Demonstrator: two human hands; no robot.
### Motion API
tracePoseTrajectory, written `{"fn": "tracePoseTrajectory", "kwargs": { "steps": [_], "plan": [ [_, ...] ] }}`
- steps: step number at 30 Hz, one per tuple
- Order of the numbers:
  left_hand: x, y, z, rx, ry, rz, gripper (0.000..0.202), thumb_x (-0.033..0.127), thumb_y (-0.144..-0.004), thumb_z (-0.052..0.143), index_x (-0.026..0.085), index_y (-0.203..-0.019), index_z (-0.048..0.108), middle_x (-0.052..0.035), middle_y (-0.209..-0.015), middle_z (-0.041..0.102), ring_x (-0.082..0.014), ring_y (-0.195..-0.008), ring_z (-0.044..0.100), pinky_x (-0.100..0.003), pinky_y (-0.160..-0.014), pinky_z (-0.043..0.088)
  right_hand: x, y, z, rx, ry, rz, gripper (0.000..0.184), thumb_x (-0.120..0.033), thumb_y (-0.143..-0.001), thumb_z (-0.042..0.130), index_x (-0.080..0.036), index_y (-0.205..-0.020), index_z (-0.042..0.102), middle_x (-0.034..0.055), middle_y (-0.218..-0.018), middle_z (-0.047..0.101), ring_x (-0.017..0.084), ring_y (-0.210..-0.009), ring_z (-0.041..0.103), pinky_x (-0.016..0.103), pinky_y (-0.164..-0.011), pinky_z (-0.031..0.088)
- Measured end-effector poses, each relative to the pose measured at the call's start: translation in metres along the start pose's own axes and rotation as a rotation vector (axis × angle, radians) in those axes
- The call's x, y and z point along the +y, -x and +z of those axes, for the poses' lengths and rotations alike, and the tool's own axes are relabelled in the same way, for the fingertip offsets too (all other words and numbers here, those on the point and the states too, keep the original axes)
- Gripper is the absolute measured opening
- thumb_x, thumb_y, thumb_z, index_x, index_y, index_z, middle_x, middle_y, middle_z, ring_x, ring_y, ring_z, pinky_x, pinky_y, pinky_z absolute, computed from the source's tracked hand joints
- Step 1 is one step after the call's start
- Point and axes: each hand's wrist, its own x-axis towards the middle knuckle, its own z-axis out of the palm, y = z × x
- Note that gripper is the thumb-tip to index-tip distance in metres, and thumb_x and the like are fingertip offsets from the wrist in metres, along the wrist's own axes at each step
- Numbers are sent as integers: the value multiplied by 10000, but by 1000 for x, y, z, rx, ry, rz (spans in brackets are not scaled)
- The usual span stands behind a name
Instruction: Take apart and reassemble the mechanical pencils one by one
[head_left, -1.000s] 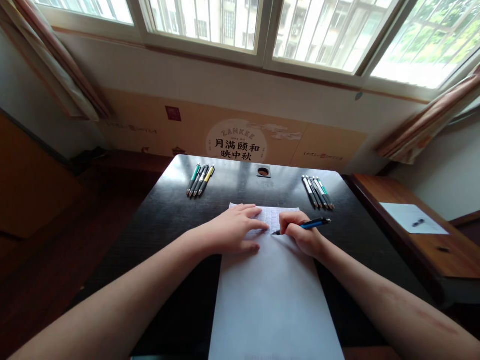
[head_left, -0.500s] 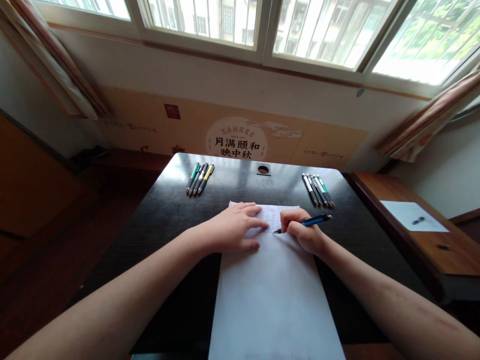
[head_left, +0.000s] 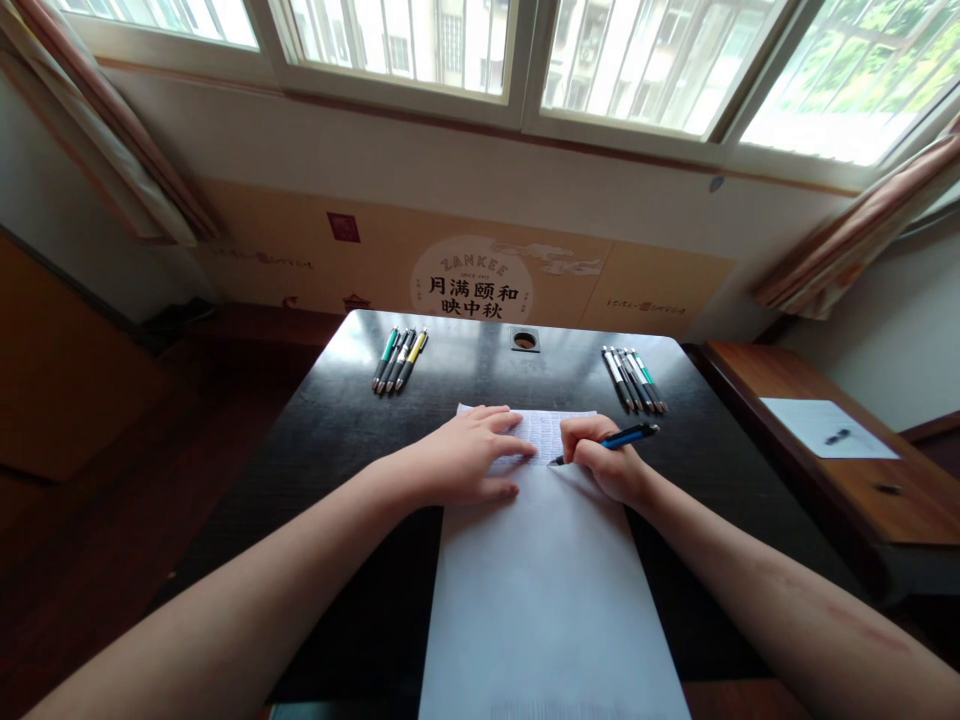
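A white sheet of paper point(head_left: 547, 590) lies lengthwise on a dark table point(head_left: 337, 440), with rows of small writing at its far end. My left hand point(head_left: 469, 455) rests flat on the sheet's upper left part, fingers stretched out. My right hand point(head_left: 604, 460) grips a blue and black pen point(head_left: 615, 438), its tip touching the paper just under the written rows.
Several pens point(head_left: 400, 359) lie in a row at the table's far left, several more pens point(head_left: 634, 379) at the far right. A round cable hole point(head_left: 525, 341) sits at the far edge. A brown side desk point(head_left: 840, 470) with a paper stands to the right.
The pen tip and my right hand have shifted slightly to the right along the line. My left hand stays in place on the paper.
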Motion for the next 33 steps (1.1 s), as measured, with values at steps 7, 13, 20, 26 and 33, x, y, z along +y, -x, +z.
{"fn": "tracePoseTrajectory", "kwargs": {
  "steps": [7,13,20,26,33],
  "plan": [
    [-4,0,1,25,-15,49,491,424,-843,728,281,-1307,660,-126,-1475,528,-376,-1382,456,-545,-1129,381,9,1,-24,500,-97,-125,236,-295,-911,447,-205,-805,638,-4,-651,504,153,-548,430,286,-528,350],
    [-13,-2,-2,308,52,5,243,346,-929,607,211,-1085,734,-96,-1249,687,-273,-1177,620,-435,-1045,466,-10,2,-34,588,171,-240,260,-362,-1000,483,-224,-1118,669,59,-937,635,201,-811,610,348,-755,486],
    [-31,-4,-5,566,133,-227,317,340,-966,471,174,-806,689,-46,-802,703,-190,-766,634,-296,-713,474,-17,10,-38,468,375,-287,471,-575,-968,437,-183,-879,681,-23,-572,449,153,-506,401,303,-532,317],
    [-38,-1,-8,662,149,-287,339,347,-974,451,169,-793,676,-45,-789,703,-190,-752,629,-298,-709,456,-31,9,-22,370,630,-111,431,-453,-934,467,-207,-580,484,-24,-509,416,141,-483,382,291,-521,243],
    [-20,5,-16,488,-61,-99,276,293,-960,470,179,-820,679,-64,-823,693,-194,-787,631,-289,-701,465,-27,-12,-69,345,651,147,262,-304,-943,510,-205,-1075,714,74,-999,711,241,-957,634,311,-817,463]
  ]
}}
